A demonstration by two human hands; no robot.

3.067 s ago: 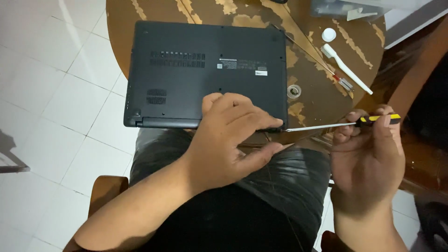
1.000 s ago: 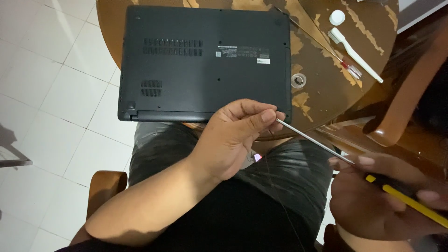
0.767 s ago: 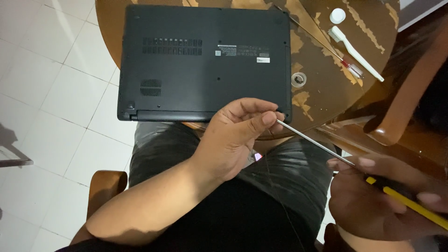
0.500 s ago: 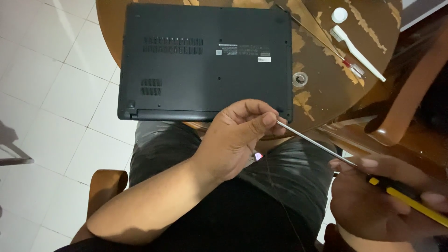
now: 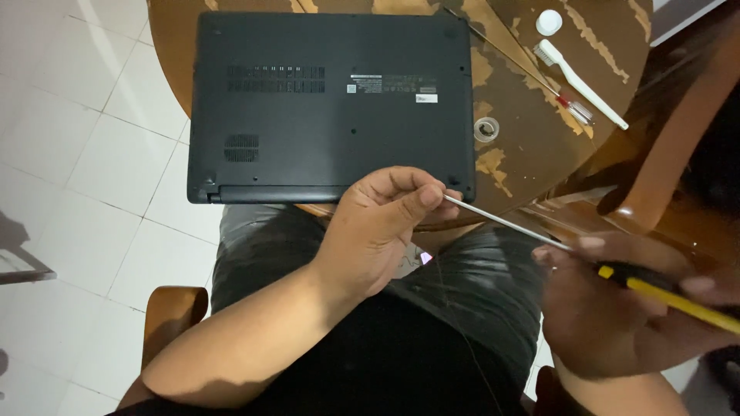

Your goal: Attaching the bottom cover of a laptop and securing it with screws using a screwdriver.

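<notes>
Left hand [image 5: 381, 235]: over the lap, grip pinched on the tip of the screwdriver [image 5: 539, 239], thumb and fingers pressed together on the shaft's end, just at the laptop's near right corner.
Right hand [image 5: 617, 308]: lower right, grip wrapped around the yellow-and-black handle.
Screwdriver: slants from the right hand up-left to the left hand, off the table, above the lap.
Laptop [image 5: 331, 100]: black, lying base-up on the table [image 5: 532, 139], near edge overhanging toward the lap.
Surroundings: white toothbrush [image 5: 582, 85], small white cap [image 5: 549, 21], a tape roll [image 5: 486, 129] right of the laptop; a thin red-ended tool [image 5: 574, 109] beside the toothbrush.
Obstruction: left hand covers the screwdriver tip.
</notes>
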